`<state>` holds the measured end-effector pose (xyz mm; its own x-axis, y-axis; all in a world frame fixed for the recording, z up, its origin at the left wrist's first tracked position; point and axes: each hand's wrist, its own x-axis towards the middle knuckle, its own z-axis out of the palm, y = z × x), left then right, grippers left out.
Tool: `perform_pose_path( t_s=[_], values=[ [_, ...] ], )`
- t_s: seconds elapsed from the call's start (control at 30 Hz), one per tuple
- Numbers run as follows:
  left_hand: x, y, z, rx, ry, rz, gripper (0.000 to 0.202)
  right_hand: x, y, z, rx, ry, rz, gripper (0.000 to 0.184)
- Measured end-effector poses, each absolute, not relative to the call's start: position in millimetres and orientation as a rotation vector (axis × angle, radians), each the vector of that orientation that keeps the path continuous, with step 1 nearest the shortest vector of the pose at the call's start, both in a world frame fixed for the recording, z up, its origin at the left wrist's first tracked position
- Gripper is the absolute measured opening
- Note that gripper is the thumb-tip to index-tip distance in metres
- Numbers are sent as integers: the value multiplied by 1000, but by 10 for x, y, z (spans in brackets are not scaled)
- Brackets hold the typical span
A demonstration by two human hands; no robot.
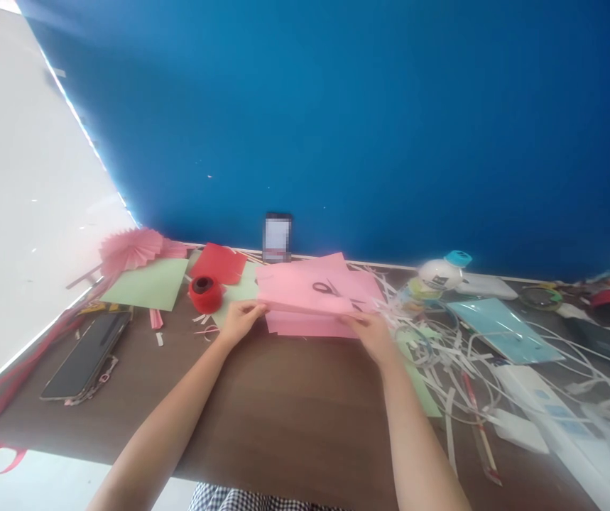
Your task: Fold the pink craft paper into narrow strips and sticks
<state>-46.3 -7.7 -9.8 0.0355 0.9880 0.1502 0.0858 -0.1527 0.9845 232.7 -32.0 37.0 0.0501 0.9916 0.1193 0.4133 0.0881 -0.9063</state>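
A sheet of pink paper [294, 287] is held along its near edge, with my left hand [243, 318] pinching the left corner and my right hand [371, 333] pinching the right one. The near edge looks folded into a narrow strip. More pink sheets [305, 325] lie beneath it on the brown desk. On top of the pink paper, toward the right, rests a pair of scissors [324, 287] with dark handles; their blades are hard to make out. Just left of my left hand stands a red spool of ribbon or thread [206, 294].
A pink paper fan [131, 250], green paper [150, 282] and red paper [220, 263] lie at left, behind a phone [89, 355]. Another phone [277, 238] leans on the blue wall. To the right are a blue-capped bottle [439, 273], tangled white cables, paper strips and a power strip [554, 411].
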Motion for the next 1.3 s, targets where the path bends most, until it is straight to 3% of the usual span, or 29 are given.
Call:
perform_pose_path(
  t_s=[0.5,1.03,1.17,1.3],
  values=[
    [-375,-130,-22,1047,914,1342,27,2222,-287,214,-1300,-1437,730,26],
    [-275,-203,53,925,795,1340,32,2115,-282,99,-1226,-1297,674,13],
    [-274,-204,58,934,811,1363,31,2095,-296,142,-1130,-1211,865,16],
    [-278,-196,52,982,819,1336,51,2073,-264,93,-1027,-1121,1022,19]
  ],
)
